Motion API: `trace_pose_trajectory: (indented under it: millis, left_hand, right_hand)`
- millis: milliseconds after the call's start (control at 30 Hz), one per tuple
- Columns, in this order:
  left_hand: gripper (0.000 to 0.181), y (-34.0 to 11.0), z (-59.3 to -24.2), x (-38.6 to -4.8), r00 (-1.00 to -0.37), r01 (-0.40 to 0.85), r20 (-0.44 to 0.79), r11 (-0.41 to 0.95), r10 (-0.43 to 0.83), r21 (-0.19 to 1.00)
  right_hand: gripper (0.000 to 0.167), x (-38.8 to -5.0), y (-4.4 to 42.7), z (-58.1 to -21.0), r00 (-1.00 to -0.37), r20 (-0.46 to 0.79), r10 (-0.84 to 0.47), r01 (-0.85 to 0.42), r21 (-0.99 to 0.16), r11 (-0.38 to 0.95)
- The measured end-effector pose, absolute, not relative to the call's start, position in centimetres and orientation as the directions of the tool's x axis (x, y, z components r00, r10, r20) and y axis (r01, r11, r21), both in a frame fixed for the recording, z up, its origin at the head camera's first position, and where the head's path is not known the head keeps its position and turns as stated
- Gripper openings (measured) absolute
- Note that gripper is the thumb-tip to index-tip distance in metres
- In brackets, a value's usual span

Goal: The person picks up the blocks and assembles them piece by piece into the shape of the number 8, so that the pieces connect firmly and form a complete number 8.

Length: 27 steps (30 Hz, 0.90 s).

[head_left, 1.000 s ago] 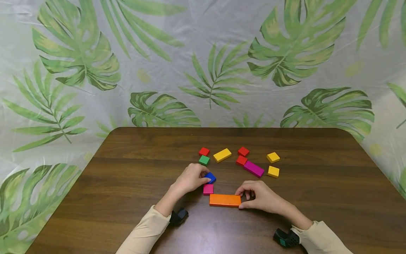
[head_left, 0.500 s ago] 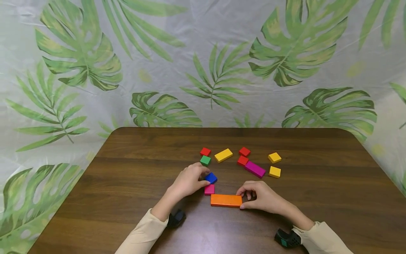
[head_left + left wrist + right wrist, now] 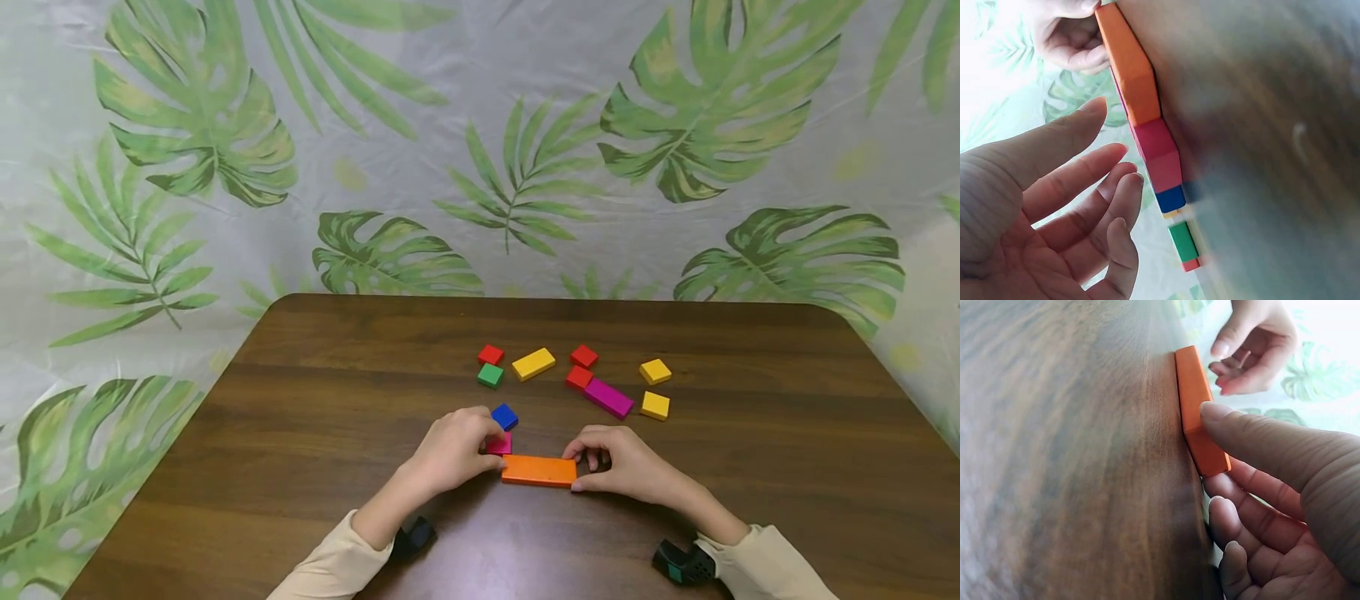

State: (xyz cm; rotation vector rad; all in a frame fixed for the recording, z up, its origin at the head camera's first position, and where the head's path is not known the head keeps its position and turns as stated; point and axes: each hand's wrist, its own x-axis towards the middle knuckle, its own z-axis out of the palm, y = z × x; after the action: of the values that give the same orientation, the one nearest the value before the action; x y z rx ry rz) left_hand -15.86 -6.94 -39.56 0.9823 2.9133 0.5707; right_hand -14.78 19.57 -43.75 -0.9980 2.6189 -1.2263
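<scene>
A long orange block (image 3: 539,471) lies flat on the table, its right end pinched between the thumb and fingers of my right hand (image 3: 626,467). My left hand (image 3: 453,450) hovers at the block's left end. Its fingers are spread and relaxed, and in the left wrist view a gap shows between them and the blocks. Partly behind the left fingers is a pink block (image 3: 1159,153), against the orange block's left end. A blue block (image 3: 506,417) lies just beyond the pink one. In the right wrist view my thumb (image 3: 1216,412) presses the orange block's near side.
Farther back on the brown table (image 3: 337,375) lie a green block (image 3: 491,375), a red block (image 3: 491,355), a long yellow block (image 3: 534,364), two more red blocks, a purple block (image 3: 608,398) and two small yellow blocks. A leaf-patterned cloth (image 3: 375,167) hangs behind.
My left hand has let go of the blue block and come nearer, down beside the pink block and the orange block's left end. The right hand keeps its pinch on the orange block.
</scene>
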Motion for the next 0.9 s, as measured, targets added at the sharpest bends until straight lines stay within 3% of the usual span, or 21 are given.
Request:
trace_pose_trajectory:
  millis: [500,900]
  left_hand:
    - [0.019,-6.7,-39.9,-15.5,-0.798,0.591,0.086,0.745,0.597,0.310]
    - [0.020,-6.6,-39.9,-15.4,-0.798,0.592,0.094,0.745,0.595,0.307]
  right_hand:
    - [0.032,-15.3,20.8,-42.9,-0.759,0.155,-0.632,-0.520,-0.727,0.447]
    - [0.020,-17.1,26.5,-40.8,-0.915,0.207,-0.347,-0.395,-0.634,0.665]
